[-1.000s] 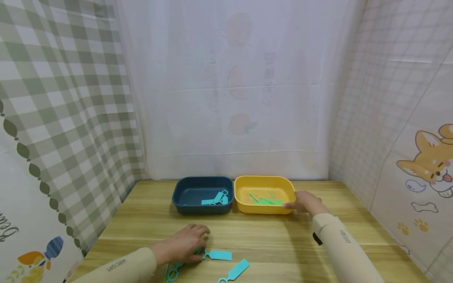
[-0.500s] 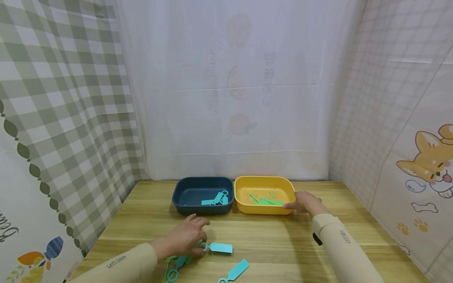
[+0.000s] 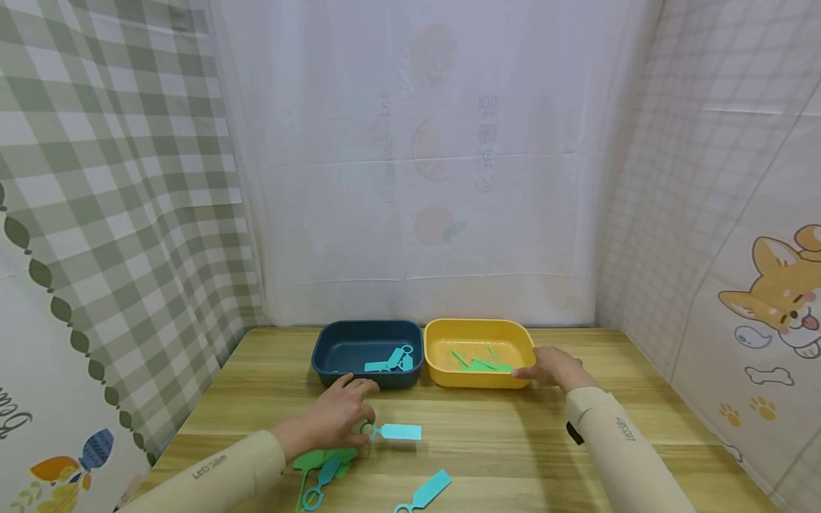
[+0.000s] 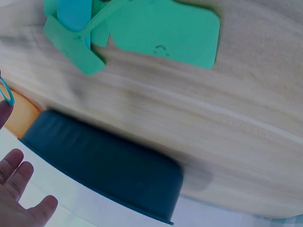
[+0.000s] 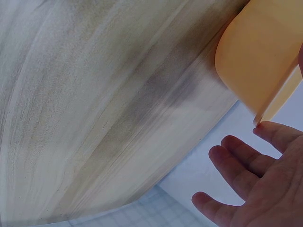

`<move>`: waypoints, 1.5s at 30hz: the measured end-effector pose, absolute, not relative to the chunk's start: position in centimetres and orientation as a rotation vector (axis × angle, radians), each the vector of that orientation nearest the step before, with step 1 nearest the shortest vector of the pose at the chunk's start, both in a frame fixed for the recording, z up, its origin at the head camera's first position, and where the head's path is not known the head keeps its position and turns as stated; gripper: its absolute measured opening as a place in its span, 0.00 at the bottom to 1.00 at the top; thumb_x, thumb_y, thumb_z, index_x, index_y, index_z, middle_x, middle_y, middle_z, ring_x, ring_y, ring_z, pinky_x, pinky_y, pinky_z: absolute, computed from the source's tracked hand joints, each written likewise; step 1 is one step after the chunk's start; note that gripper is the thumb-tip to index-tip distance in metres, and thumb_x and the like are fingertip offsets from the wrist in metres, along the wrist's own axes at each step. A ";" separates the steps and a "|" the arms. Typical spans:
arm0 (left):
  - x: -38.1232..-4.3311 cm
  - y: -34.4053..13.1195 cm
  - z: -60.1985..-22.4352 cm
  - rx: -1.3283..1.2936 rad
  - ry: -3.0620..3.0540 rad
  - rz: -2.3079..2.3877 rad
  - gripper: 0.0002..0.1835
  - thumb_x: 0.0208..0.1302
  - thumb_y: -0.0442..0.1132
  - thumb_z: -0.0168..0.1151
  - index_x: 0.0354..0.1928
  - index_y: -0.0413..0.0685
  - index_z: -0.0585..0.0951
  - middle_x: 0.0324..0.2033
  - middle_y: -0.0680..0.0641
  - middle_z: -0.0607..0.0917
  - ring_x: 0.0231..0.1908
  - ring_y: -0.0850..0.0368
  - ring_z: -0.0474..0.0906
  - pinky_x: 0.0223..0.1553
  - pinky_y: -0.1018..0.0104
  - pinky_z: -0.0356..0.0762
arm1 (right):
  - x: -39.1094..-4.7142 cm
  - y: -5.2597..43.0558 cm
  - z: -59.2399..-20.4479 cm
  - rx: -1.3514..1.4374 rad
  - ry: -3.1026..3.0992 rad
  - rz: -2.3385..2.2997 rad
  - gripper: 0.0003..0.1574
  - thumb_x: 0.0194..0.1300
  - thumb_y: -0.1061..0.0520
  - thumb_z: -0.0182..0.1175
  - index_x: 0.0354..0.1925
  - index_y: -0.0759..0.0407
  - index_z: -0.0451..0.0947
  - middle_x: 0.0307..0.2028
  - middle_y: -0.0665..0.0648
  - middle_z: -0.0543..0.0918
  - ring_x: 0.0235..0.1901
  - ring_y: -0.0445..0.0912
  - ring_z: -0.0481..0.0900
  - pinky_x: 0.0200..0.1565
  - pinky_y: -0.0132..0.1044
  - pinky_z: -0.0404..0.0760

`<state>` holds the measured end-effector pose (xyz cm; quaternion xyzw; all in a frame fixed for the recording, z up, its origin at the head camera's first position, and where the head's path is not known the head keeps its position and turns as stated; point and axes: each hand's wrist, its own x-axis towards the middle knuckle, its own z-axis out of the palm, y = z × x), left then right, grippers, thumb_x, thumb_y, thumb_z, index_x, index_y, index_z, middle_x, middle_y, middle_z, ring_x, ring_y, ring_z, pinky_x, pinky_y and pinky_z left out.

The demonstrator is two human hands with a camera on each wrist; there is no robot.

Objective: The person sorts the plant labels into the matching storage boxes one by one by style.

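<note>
My left hand (image 3: 330, 422) is raised over the near left of the table, pinching a light blue tag with a ring end (image 3: 401, 432); its flat end points right. In the left wrist view only the blue ring (image 4: 8, 94) shows at the left edge, with several other fingers spread. Below this hand lie flat green pieces (image 3: 314, 459) and another blue ring tag (image 3: 329, 472). My right hand (image 3: 556, 367) rests against the right front corner of the yellow bin (image 3: 471, 380). In the right wrist view a fingertip touches its rim (image 5: 259, 118) while the other fingers stay extended.
A dark blue bin (image 3: 365, 379) holding several blue tags stands left of the yellow bin, which contains green pieces (image 3: 477, 365). One more blue tag (image 3: 431, 489) lies near the front edge. Cloth curtains (image 3: 423, 249) enclose the table at the back and sides.
My left hand has lifted and moved toward the dark blue bin with the blue tag, uncovering the green pieces and other tag beneath. The right hand has stayed at the yellow bin.
</note>
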<state>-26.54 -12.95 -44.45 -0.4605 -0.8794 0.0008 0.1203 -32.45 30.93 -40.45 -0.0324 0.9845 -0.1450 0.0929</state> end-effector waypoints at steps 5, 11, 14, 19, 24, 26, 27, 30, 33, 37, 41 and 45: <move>-26.9 -13.0 -44.1 -1.319 -2.564 0.034 0.10 0.56 0.53 0.73 0.36 0.59 0.88 0.57 0.44 0.77 0.60 0.47 0.72 0.59 0.38 0.69 | -32.5 31.0 -40.5 -0.093 2.923 -0.427 0.32 0.62 0.35 0.66 0.45 0.62 0.77 0.47 0.67 0.81 0.48 0.63 0.77 0.49 0.72 0.68; -27.4 -13.2 -43.9 -1.285 -2.572 0.065 0.12 0.55 0.55 0.73 0.37 0.59 0.89 0.58 0.45 0.77 0.61 0.47 0.72 0.60 0.38 0.69 | -32.6 31.0 -40.4 -0.096 2.919 -0.417 0.36 0.63 0.35 0.65 0.50 0.64 0.76 0.50 0.68 0.81 0.50 0.64 0.77 0.49 0.72 0.68; -27.6 -13.3 -43.6 -1.272 -2.565 0.057 0.12 0.55 0.54 0.74 0.37 0.59 0.88 0.58 0.45 0.77 0.60 0.47 0.72 0.60 0.38 0.68 | -32.6 31.0 -40.4 -0.101 2.916 -0.412 0.35 0.63 0.35 0.64 0.49 0.64 0.77 0.49 0.68 0.81 0.50 0.64 0.77 0.50 0.72 0.68; -28.3 -13.7 -43.2 -1.245 -2.543 0.028 0.13 0.53 0.53 0.76 0.36 0.57 0.88 0.57 0.42 0.77 0.59 0.44 0.74 0.59 0.36 0.69 | -32.6 31.0 -40.3 -0.108 2.915 -0.404 0.32 0.63 0.35 0.64 0.46 0.61 0.77 0.48 0.66 0.81 0.48 0.62 0.77 0.49 0.72 0.68; -29.3 -14.4 -43.1 -1.186 -2.542 0.027 0.12 0.53 0.53 0.76 0.36 0.57 0.88 0.58 0.40 0.77 0.60 0.43 0.73 0.59 0.36 0.68 | -32.6 31.0 -40.3 -0.108 2.917 -0.395 0.33 0.63 0.34 0.64 0.46 0.61 0.77 0.48 0.66 0.81 0.48 0.61 0.77 0.48 0.69 0.70; -29.7 -14.7 -43.0 -1.162 -2.552 0.016 0.12 0.54 0.53 0.75 0.36 0.56 0.88 0.58 0.39 0.77 0.60 0.42 0.73 0.60 0.35 0.67 | -32.6 31.0 -40.3 -0.105 2.917 -0.391 0.34 0.62 0.34 0.64 0.47 0.61 0.77 0.49 0.66 0.81 0.48 0.61 0.77 0.47 0.69 0.71; -29.9 -14.8 -42.9 -1.150 -2.559 0.007 0.12 0.55 0.52 0.75 0.35 0.56 0.88 0.58 0.39 0.77 0.60 0.41 0.72 0.60 0.34 0.67 | -32.6 31.0 -40.3 -0.103 2.917 -0.389 0.34 0.62 0.34 0.64 0.48 0.62 0.77 0.49 0.66 0.81 0.48 0.61 0.77 0.47 0.69 0.70; -30.4 -15.2 -42.5 -1.108 -2.591 -0.016 0.12 0.55 0.51 0.76 0.36 0.54 0.88 0.59 0.37 0.76 0.61 0.39 0.71 0.60 0.33 0.65 | -32.6 31.0 -40.3 -0.100 2.918 -0.383 0.38 0.62 0.34 0.64 0.51 0.65 0.76 0.50 0.68 0.81 0.50 0.62 0.77 0.48 0.69 0.70; -31.1 -15.5 -42.2 -1.062 -2.622 -0.041 0.12 0.56 0.50 0.75 0.37 0.52 0.88 0.60 0.36 0.75 0.62 0.38 0.70 0.60 0.31 0.63 | -32.6 30.9 -40.3 -0.094 2.919 -0.383 0.40 0.62 0.33 0.64 0.52 0.66 0.76 0.51 0.69 0.80 0.50 0.64 0.77 0.48 0.69 0.71; -32.0 -16.0 -41.9 -0.992 -2.635 -0.061 0.12 0.56 0.49 0.75 0.37 0.51 0.88 0.60 0.35 0.75 0.62 0.36 0.70 0.60 0.31 0.63 | -32.5 30.9 -40.3 -0.089 2.917 -0.393 0.39 0.62 0.33 0.64 0.51 0.66 0.76 0.51 0.69 0.80 0.50 0.63 0.77 0.48 0.68 0.71; -32.8 -16.4 -41.6 -0.893 -2.658 -0.041 0.12 0.56 0.49 0.75 0.38 0.50 0.88 0.60 0.35 0.75 0.61 0.36 0.70 0.61 0.33 0.64 | -32.5 30.9 -40.3 -0.088 2.911 -0.398 0.39 0.62 0.33 0.64 0.52 0.65 0.76 0.52 0.69 0.80 0.51 0.64 0.76 0.49 0.68 0.71; -33.5 -16.7 -41.3 -0.796 -2.700 -0.011 0.13 0.57 0.49 0.74 0.39 0.50 0.88 0.61 0.34 0.74 0.61 0.35 0.71 0.60 0.34 0.65 | -32.4 31.0 -40.4 -0.081 2.909 -0.402 0.40 0.63 0.34 0.64 0.53 0.66 0.76 0.53 0.70 0.79 0.52 0.65 0.76 0.49 0.69 0.70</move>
